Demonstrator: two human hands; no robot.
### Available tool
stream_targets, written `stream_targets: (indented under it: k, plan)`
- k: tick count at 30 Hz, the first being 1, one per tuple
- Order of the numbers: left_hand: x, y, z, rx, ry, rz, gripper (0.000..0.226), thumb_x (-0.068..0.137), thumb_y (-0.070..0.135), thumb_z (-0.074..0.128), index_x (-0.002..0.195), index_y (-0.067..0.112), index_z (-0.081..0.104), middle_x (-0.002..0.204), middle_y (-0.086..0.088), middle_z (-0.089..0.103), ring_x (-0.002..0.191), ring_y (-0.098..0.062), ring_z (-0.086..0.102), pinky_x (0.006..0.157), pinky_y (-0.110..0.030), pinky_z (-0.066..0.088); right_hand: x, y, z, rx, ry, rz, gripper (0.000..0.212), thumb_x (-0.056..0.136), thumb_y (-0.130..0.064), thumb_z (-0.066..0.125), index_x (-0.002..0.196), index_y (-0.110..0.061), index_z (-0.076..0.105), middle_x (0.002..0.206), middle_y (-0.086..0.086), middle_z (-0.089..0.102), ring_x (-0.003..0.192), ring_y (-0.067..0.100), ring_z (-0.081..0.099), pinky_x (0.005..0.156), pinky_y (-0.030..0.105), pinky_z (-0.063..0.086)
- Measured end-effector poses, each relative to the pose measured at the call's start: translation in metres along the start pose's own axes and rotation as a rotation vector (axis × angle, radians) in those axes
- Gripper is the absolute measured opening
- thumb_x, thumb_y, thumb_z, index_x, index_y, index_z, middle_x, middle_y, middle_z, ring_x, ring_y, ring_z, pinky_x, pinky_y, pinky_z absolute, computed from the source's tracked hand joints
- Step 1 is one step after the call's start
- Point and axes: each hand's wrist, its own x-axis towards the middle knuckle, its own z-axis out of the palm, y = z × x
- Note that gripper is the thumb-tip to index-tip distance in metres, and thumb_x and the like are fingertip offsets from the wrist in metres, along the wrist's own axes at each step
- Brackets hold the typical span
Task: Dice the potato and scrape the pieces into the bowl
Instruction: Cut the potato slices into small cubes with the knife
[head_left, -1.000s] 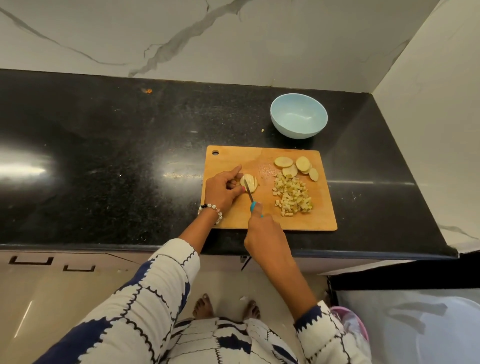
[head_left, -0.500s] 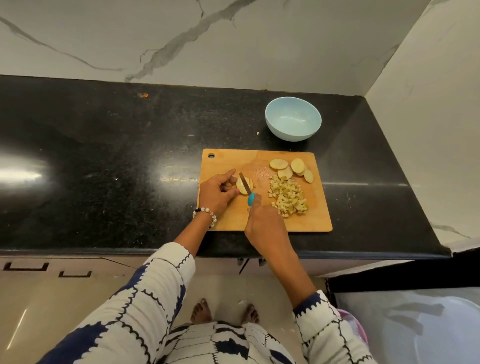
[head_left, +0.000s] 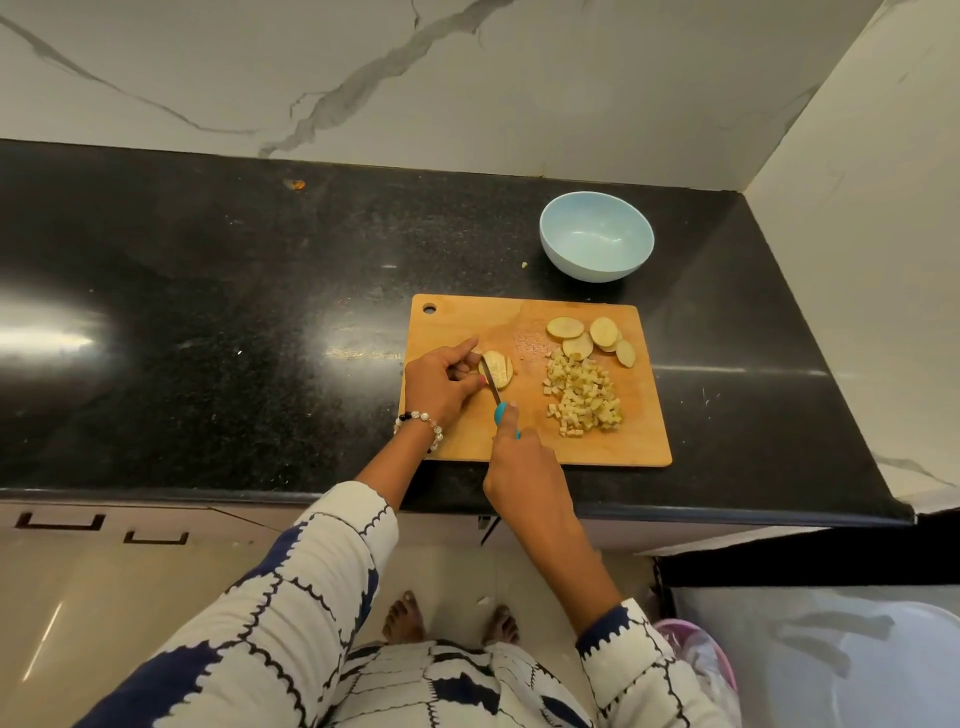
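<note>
A: Head view, only view. Risk?

B: Left hand (head_left: 441, 387) has its fingers curled onto the potato slice (head_left: 500, 370) being cut, fingertips right beside the knife (head_left: 491, 387) blade. My call: a slip or a rushed stroke nicks a finger. The slice is small and already scored into strips, so it could skid or fall apart under the blade.

A: Right hand?

B: Right hand (head_left: 522, 467) wrapped round the blue handle, forefinger laid along the top, blade down on the slice.

A: Other risks?

B: Diced pile (head_left: 582, 397) sits toward the right edge of the cutting board (head_left: 639, 447); a careless scrape could push cubes onto the black counter (head_left: 208, 312). Bowl (head_left: 596, 236) is off the board, just beyond its far edge, with a gap between, so pieces may drop in that gap. One stray crumb (head_left: 524, 265) is already on the counter left of the bowl.

A: Counts?

B: One board, one knife, one bowl, nothing in it. One slice under the knife. Uncut slices (head_left: 566, 328) at the far right of the board: about five, overlapping, so not sure. One pile of cubes, too many to count. Beaded bracelet (head_left: 421, 423) on the left wrist, one

A: Progress?

B: Judging roughly halfway; no scraping yet
</note>
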Motion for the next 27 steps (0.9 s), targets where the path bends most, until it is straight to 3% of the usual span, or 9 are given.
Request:
stream_targets:
  k: [6,12,14,16,18,20,24,27]
  plan:
    - [-0.001,0.002,0.0,-0.028,-0.003,-0.006,0.054,0.073,0.004,0.075,0.123,0.011,0.059,0.1,0.001,0.068,0.074,-0.001,0.055,0.083,-0.016,0.052,-0.023,0.009,-0.002,0.038,-0.068,0.04,0.065,0.098,-0.018,0.038,0.15,-0.008,0.0,0.123,0.019,0.048,0.104,0.032,0.054,0.073,0.034,0.039]
    - [-0.001,0.007,0.0,-0.013,0.003,-0.07,0.049,0.078,0.004,0.07,0.124,0.012,0.058,0.103,0.001,0.068,0.08,-0.003,0.056,0.078,-0.008,0.047,-0.014,0.036,-0.011,0.196,0.133,0.075,0.054,0.1,-0.025,0.034,0.149,-0.007,0.018,0.104,0.014,0.062,0.092,0.027,0.059,0.067,0.032,0.039]
    - [0.0,0.014,0.005,0.084,0.061,-0.079,0.041,0.084,0.007,0.064,0.124,0.011,0.059,0.105,-0.003,0.069,0.089,-0.009,0.06,0.08,-0.011,0.044,-0.012,0.043,-0.014,0.232,0.177,0.069,0.052,0.1,-0.023,0.036,0.148,-0.006,0.023,0.099,0.013,0.064,0.088,0.025,0.061,0.064,0.028,0.039]
    - [0.002,0.021,0.014,0.237,0.122,-0.081,0.039,0.087,0.017,0.061,0.125,0.01,0.058,0.106,-0.011,0.068,0.097,-0.02,0.061,0.083,-0.024,0.044,-0.011,0.048,-0.016,0.26,0.204,0.068,0.051,0.1,-0.023,0.036,0.147,-0.006,0.026,0.097,0.012,0.064,0.086,0.025,0.061,0.064,0.028,0.039]
    - [0.002,0.027,0.029,0.374,0.119,-0.125,0.052,0.085,0.034,0.063,0.131,0.011,0.052,0.112,-0.013,0.062,0.105,-0.027,0.055,0.086,-0.032,0.042,-0.01,0.05,-0.016,0.272,0.207,0.077,0.05,0.1,-0.024,0.036,0.146,-0.006,0.027,0.098,0.013,0.064,0.088,0.025,0.061,0.067,0.029,0.041]
    - [-0.001,0.033,0.044,0.49,0.081,-0.189,0.069,0.081,0.048,0.064,0.138,0.015,0.041,0.12,-0.012,0.051,0.11,-0.027,0.048,0.088,-0.032,0.04,-0.01,0.05,-0.016,0.295,0.2,0.086,0.049,0.1,-0.023,0.036,0.146,-0.006,0.028,0.1,0.014,0.064,0.09,0.026,0.061,0.072,0.033,0.046]
    - [0.0,0.037,0.057,0.575,0.071,-0.234,0.071,0.083,0.042,0.063,0.142,0.018,0.031,0.126,-0.012,0.041,0.113,-0.027,0.041,0.091,-0.032,0.04,-0.009,0.053,-0.015,0.351,0.216,0.084,0.048,0.1,-0.023,0.038,0.144,-0.005,0.031,0.098,0.013,0.064,0.088,0.025,0.062,0.073,0.036,0.05]
    - [0.007,0.029,0.049,0.574,0.012,-0.136,0.07,0.084,0.037,0.064,0.143,0.019,0.031,0.125,-0.01,0.043,0.114,-0.026,0.041,0.094,-0.03,0.037,-0.008,0.055,-0.01,0.386,0.217,0.072,0.049,0.1,-0.023,0.039,0.145,-0.005,0.031,0.093,0.012,0.064,0.083,0.022,0.062,0.068,0.033,0.049]
